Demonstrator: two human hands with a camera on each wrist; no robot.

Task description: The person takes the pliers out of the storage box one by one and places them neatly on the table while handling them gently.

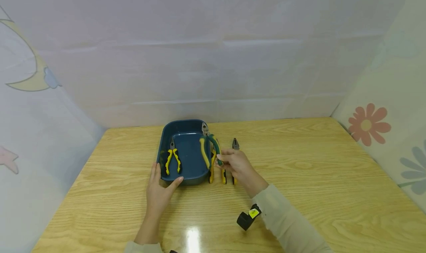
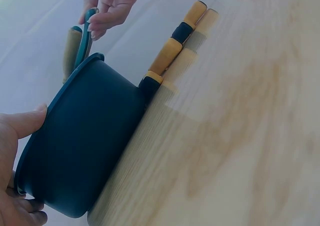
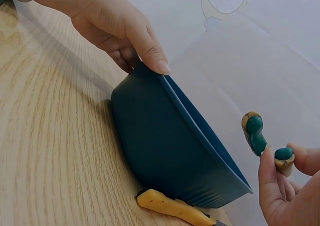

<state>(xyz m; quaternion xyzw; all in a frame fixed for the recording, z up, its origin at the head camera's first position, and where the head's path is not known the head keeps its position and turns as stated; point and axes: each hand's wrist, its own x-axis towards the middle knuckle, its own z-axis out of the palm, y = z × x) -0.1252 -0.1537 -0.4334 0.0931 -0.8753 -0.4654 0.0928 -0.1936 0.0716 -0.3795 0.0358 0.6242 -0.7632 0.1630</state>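
Head view: left hand (image 1: 159, 195) grips the blue tub (image 1: 193, 181) at 7 o'clock, probably so it won't slide; right hand (image 1: 239, 167) pinches green-and-yellow pliers (image 1: 214, 144) by one handle at its 3 o'clock side, can't tell if they're touching.

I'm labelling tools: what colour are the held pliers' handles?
Their handles are green and yellow, best seen in the head view.

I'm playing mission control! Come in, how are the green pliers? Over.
Left grip holding blue tub. Right grip pinching green-handled pliers, raised by tub's right rim. Yellow needle-nose pliers inside; nothing visibly blocking.
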